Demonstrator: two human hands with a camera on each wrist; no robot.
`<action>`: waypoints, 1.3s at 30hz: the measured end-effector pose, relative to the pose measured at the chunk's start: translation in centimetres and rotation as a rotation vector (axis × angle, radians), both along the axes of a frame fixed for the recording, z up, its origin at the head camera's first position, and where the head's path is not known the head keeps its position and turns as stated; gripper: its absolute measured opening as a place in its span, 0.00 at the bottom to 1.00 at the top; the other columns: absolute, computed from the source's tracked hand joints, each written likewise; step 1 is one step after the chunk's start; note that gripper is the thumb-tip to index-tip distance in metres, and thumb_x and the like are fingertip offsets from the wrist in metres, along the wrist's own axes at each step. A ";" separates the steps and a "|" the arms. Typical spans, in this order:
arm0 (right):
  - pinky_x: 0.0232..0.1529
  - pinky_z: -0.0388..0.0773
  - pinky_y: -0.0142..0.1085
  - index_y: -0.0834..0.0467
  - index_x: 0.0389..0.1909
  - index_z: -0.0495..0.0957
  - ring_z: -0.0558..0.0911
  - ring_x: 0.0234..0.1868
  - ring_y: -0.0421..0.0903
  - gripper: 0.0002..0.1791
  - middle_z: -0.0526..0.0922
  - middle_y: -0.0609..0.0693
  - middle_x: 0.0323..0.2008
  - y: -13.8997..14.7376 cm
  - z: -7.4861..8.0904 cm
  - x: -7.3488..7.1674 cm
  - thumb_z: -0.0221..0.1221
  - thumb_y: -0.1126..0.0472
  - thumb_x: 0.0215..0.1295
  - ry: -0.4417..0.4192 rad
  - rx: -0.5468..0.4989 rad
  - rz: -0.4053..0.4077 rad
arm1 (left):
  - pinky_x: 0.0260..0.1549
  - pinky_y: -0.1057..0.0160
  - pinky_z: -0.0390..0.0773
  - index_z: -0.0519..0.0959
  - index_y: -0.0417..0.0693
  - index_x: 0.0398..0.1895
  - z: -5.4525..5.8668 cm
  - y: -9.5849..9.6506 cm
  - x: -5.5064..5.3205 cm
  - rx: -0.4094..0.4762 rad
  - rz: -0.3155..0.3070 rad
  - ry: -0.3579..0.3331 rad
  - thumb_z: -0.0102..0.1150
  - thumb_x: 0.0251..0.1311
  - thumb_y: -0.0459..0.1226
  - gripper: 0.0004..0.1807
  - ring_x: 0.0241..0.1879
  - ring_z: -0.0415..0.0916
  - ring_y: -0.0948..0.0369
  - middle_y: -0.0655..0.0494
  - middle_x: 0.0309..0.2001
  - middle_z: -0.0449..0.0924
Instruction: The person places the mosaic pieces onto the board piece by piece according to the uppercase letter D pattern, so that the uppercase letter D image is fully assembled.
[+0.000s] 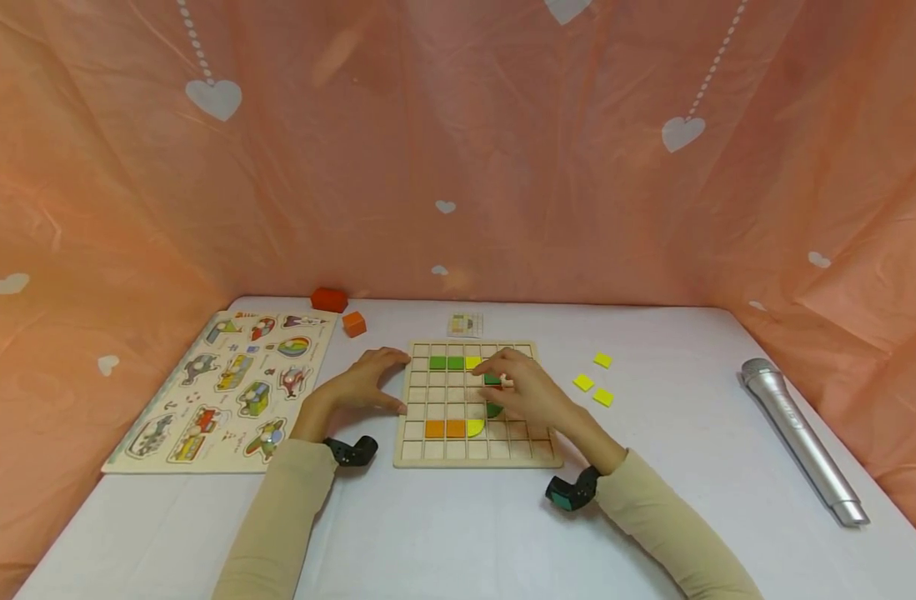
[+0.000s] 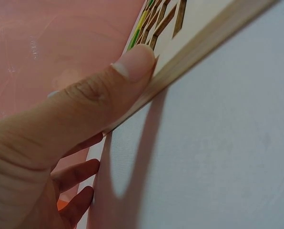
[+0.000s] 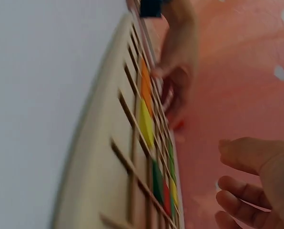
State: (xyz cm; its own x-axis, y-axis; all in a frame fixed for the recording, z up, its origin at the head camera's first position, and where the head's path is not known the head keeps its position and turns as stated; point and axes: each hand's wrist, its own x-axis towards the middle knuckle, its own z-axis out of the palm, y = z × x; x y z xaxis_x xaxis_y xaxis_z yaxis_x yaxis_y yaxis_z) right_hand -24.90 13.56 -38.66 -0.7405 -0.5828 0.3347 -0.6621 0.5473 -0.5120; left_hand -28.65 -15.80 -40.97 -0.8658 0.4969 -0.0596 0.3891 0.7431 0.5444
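Observation:
A wooden grid board (image 1: 435, 396) lies flat on the table. My left hand (image 1: 356, 385) touches its left side, the thumb (image 2: 135, 62) resting on the frame. Above the board's right half hovers my right hand (image 1: 528, 390), fingers loosely bent; in the right wrist view nothing shows between them. Two green squares (image 1: 447, 363) and a yellow piece (image 1: 473, 363) sit in an upper row. Lower are two orange squares (image 1: 445, 429) and a rounded yellow piece (image 1: 475, 428). Dark green pieces (image 1: 493, 410) and a red piece (image 3: 167, 196) are partly hidden.
Several yellow squares (image 1: 603, 397) lie right of the board. Behind it is a small pattern card (image 1: 465, 324). A picture puzzle board (image 1: 225, 400), a red block (image 1: 329, 300) and an orange block (image 1: 354, 324) are leftward. A silver microphone (image 1: 806, 446) lies far right.

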 end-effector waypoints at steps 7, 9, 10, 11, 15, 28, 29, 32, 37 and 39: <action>0.39 0.78 0.47 0.62 0.45 0.80 0.77 0.40 0.54 0.14 0.78 0.58 0.41 4.7 0.9 -1.2 0.64 0.64 0.57 0.072 -0.075 -0.135 | 0.66 0.46 0.54 0.64 0.43 0.65 0.2 0.1 0.1 -0.009 -0.004 0.008 0.74 0.42 0.45 0.45 0.66 0.53 0.47 0.45 0.67 0.60; 0.38 0.78 0.47 0.61 0.45 0.80 0.77 0.39 0.53 0.14 0.79 0.58 0.41 5.9 1.0 -1.4 0.64 0.65 0.57 0.087 -0.089 -0.184 | 0.66 0.46 0.54 0.64 0.43 0.65 0.2 0.1 0.1 -0.005 -0.004 0.005 0.74 0.42 0.45 0.45 0.66 0.52 0.47 0.45 0.67 0.60; 0.38 0.78 0.46 0.61 0.45 0.80 0.77 0.39 0.53 0.14 0.79 0.58 0.41 6.4 1.0 -1.6 0.64 0.65 0.57 0.092 -0.095 -0.206 | 0.66 0.46 0.54 0.64 0.43 0.65 0.2 0.1 0.1 -0.003 -0.004 0.005 0.74 0.42 0.45 0.45 0.67 0.52 0.47 0.45 0.67 0.60; 0.38 0.78 0.46 0.61 0.45 0.80 0.77 0.39 0.53 0.14 0.79 0.58 0.41 6.8 1.0 -1.7 0.64 0.64 0.57 0.095 -0.100 -0.225 | 0.66 0.46 0.54 0.64 0.43 0.65 0.2 0.1 0.1 -0.002 -0.005 0.006 0.73 0.42 0.45 0.45 0.67 0.52 0.47 0.45 0.67 0.60; 0.38 0.78 0.46 0.61 0.46 0.80 0.77 0.40 0.53 0.14 0.79 0.58 0.42 8.6 0.6 -2.2 0.63 0.64 0.58 0.089 -0.101 -0.287 | 0.66 0.46 0.54 0.64 0.43 0.65 0.1 0.0 0.1 0.001 -0.010 0.010 0.73 0.42 0.45 0.45 0.67 0.52 0.47 0.44 0.67 0.60; 0.43 0.74 0.55 0.67 0.47 0.78 0.75 0.44 0.63 0.17 0.77 0.67 0.44 13.7 -0.8 -3.1 0.63 0.70 0.54 0.062 -0.111 -0.480 | 0.65 0.46 0.55 0.64 0.42 0.65 0.1 -0.2 0.0 -0.003 -0.024 0.030 0.73 0.42 0.46 0.45 0.66 0.53 0.46 0.44 0.66 0.60; 0.44 0.73 0.55 0.68 0.47 0.78 0.75 0.44 0.64 0.17 0.77 0.68 0.45 13.9 -0.9 -3.1 0.63 0.70 0.54 0.055 -0.103 -0.488 | 0.65 0.46 0.55 0.64 0.42 0.64 0.1 -0.2 0.0 -0.004 -0.026 0.033 0.73 0.42 0.46 0.45 0.66 0.53 0.46 0.43 0.66 0.60; 0.47 0.70 0.55 0.68 0.48 0.77 0.74 0.45 0.65 0.18 0.77 0.68 0.46 14.4 -1.1 -3.1 0.63 0.69 0.54 0.007 -0.056 -0.516 | 0.65 0.45 0.55 0.65 0.41 0.64 0.1 -0.2 0.0 -0.001 -0.037 0.045 0.73 0.41 0.46 0.45 0.65 0.54 0.45 0.42 0.65 0.61; 0.50 0.68 0.57 0.67 0.50 0.76 0.73 0.47 0.63 0.20 0.76 0.68 0.49 14.9 -1.4 -2.9 0.63 0.65 0.56 -0.091 0.074 -0.543 | 0.65 0.46 0.55 0.64 0.40 0.64 0.1 -0.2 0.0 0.003 -0.040 0.043 0.74 0.41 0.46 0.45 0.65 0.54 0.46 0.43 0.65 0.61; 0.48 0.70 0.56 0.67 0.49 0.76 0.74 0.45 0.62 0.19 0.77 0.68 0.46 15.0 -1.6 -3.0 0.62 0.65 0.56 -0.095 0.103 -0.542 | 0.65 0.46 0.55 0.64 0.40 0.64 0.1 -0.2 0.0 0.001 -0.041 0.045 0.73 0.41 0.46 0.45 0.65 0.54 0.45 0.43 0.65 0.61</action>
